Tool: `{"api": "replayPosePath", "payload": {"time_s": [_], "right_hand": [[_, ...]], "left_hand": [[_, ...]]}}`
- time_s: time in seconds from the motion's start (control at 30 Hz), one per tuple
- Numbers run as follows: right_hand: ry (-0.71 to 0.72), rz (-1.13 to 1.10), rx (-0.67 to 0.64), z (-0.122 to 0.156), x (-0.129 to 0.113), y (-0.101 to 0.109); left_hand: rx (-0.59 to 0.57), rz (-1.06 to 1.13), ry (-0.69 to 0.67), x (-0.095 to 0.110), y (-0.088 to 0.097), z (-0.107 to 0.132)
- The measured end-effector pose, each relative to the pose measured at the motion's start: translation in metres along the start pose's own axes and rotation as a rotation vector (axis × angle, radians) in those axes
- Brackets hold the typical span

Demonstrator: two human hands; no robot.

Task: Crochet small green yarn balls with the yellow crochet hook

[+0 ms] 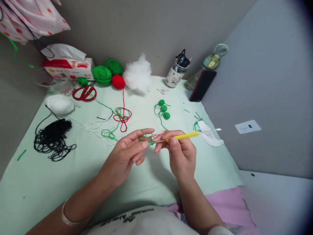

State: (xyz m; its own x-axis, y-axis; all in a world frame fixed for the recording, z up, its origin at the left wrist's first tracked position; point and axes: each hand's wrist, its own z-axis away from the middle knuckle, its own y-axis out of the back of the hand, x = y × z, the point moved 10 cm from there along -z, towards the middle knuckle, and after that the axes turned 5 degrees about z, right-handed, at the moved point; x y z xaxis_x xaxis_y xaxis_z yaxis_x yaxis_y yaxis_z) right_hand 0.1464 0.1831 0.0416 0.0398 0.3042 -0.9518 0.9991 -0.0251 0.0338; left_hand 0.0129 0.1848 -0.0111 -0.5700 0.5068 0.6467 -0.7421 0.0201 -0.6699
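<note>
Left fingers (137,148): thumb and forefinger of the left hand (122,158) pinch a small piece of green yarn work (151,143); a thin green strand crosses the forefinger.
Right fingers: closed on a slim crochet hook with a yellow handle and metal shaft (187,135), the thumb of the right hand (182,153) pressed against the handle.
Yarn work: held between the hands, above the pale green cloth (36,182); it is too small and too covered to count stitches.
Hook shaft: nearly level, pointing left and meeting the yarn work; whether it has passed through a loop, I cannot tell.
Pinch: best set close beside the working loop, firm enough to stop twisting, loose enough to let the hook through.
Strand: light, even tension over the forefinger should suit; too tight and the loop may grip the shaft, too slack and the yarn may slip off.
Hook turn: rolling the tip slightly downward while drawing yarn through would probably avoid snagging or splitting it.
Green loops (109,134): loose on the cloth, near tangled red yarn loops (123,115); teasing them apart would let green feed freely.
Green balls: three small, round, stitched pieces (164,108) lie beyond the hands, useful for comparing stitch tightness.
</note>
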Motion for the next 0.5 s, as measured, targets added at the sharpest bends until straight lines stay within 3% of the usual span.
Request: {"api": "replayPosePath", "payload": {"time_s": [0.13, 0.2, 0.27, 0.33, 0.43, 0.5], "right_hand": [[0.438, 0.57, -0.078, 0.02, -0.037, -0.02], [0.541, 0.725, -0.092, 0.027, -0.042, -0.028], [0.499, 0.667, -0.035, 0.024, -0.041, -0.021], [0.355, 0.444, 0.05, 0.015, -0.034, -0.005], [0.104, 0.093, 0.058, 0.002, -0.011, 0.004], [0.053, 0.028, 0.015, -0.002, -0.005, -0.002]], "left_hand": [[0.059, -0.02, -0.062, 0.003, 0.004, 0.001], [0.045, 0.029, -0.008, -0.003, 0.003, 0.001], [0.014, 0.09, 0.071, -0.01, 0.0, 0.001], [-0.002, 0.119, 0.11, -0.012, -0.001, 0.001], [0.02, 0.08, 0.049, -0.006, 0.001, 0.0], [0.015, 0.029, -0.015, -0.001, -0.002, 0.001]]}}
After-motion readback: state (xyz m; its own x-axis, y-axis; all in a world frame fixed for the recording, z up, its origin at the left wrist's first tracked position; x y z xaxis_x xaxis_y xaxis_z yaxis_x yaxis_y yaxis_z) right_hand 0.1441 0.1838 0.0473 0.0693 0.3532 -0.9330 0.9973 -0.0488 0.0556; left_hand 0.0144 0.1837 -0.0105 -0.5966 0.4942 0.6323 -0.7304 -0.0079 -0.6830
